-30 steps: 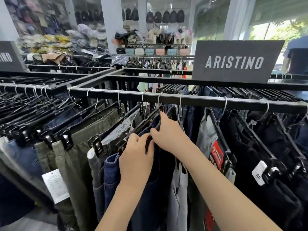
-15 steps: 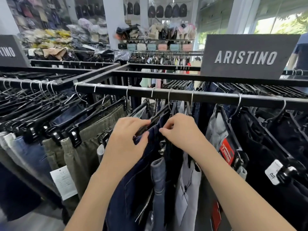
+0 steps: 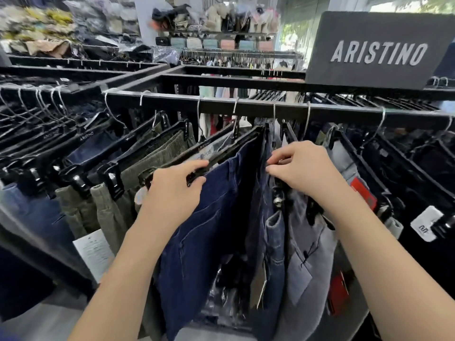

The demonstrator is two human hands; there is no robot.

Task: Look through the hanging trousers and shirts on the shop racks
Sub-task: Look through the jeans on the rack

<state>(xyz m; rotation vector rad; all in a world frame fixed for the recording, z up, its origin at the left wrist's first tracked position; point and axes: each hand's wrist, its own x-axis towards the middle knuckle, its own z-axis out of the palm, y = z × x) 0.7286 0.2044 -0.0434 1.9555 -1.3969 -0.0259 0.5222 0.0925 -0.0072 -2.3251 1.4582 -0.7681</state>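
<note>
Trousers hang on black clip hangers from a black rack rail (image 3: pixel 246 108). My left hand (image 3: pixel 172 193) grips the black hanger (image 3: pixel 229 148) of a pair of dark blue jeans (image 3: pixel 211 217), which is swung out to the left. My right hand (image 3: pixel 302 168) pinches the top of the neighbouring blue jeans (image 3: pixel 274 232), with grey jeans (image 3: pixel 305 247) just to their right. A gap stands open between the two pairs. Olive green trousers (image 3: pixel 105 207) hang further left.
A dark sign reading ARISTINO (image 3: pixel 379 50) stands on the rack at upper right. Dark trousers with a white tag (image 3: pixel 426 226) fill the right end. More racks and shelves of folded clothes (image 3: pixel 216 18) lie behind. A paper label (image 3: pixel 94 252) hangs at lower left.
My left hand has pulled the dark blue jeans' hanger to the left, widening the gap. My right hand stays on the neighbouring pair. The view has moved closer and lower.
</note>
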